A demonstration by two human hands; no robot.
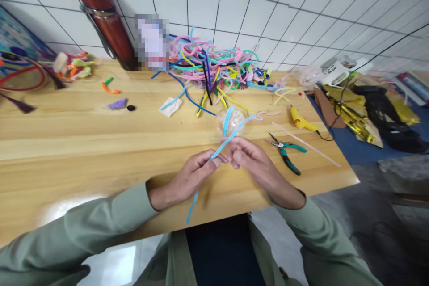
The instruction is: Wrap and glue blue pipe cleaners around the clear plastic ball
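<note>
A light-blue pipe cleaner [219,148] slants across the front middle of the table. My left hand [191,174] pinches it between thumb and fingers, and its lower tail hangs toward the table's front edge. Close beside it, my right hand [250,158] is closed with curled fingers, the index fingertip next to the pipe cleaner; whether those fingers hold anything is hidden. Just behind the hands sits a clear round plastic piece [237,120] with a blue strip [228,120] at its left side. Teal-handled pliers [284,152] lie open to the right of my right hand.
A tangled heap of coloured pipe cleaners [214,62] lies against the tiled wall. A red thermos [109,27] stands at back left. Toward the right are a yellow glue gun [300,120], a thin clear stick [308,145] and gold wrappers [355,120]. A white paper piece [170,106] lies left of centre.
</note>
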